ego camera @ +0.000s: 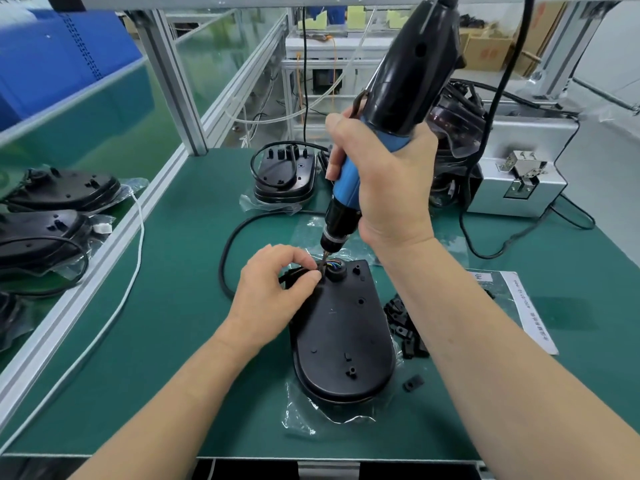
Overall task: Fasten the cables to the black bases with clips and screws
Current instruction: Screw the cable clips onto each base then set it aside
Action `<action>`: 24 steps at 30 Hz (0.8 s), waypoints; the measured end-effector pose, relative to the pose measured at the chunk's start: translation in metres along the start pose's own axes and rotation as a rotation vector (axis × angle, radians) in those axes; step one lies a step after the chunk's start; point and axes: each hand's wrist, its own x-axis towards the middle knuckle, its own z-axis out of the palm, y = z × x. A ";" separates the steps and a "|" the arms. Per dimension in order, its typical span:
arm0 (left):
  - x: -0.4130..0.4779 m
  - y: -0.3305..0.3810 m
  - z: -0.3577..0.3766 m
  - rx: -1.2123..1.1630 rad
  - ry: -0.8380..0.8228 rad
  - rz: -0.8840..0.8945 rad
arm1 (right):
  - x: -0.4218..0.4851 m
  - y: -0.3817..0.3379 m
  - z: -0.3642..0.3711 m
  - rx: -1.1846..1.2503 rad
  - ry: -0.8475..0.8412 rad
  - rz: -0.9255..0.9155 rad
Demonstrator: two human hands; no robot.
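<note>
Looking down from the head view, your right hand (384, 188) wraps the screwdriver (398, 98), whose bit meets the black base (343, 334) at its 12 o'clock end. Your left hand (273, 289) pinches the cable (232, 244) there; the clip is hidden. Line the bit straight over the screw, press steadily and pin the cable flat. Spare clips (403, 327) lie at 3 o'clock.
</note>
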 end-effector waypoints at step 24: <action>0.012 -0.001 -0.003 0.344 -0.120 0.203 | 0.002 0.003 0.014 -0.117 -0.110 0.051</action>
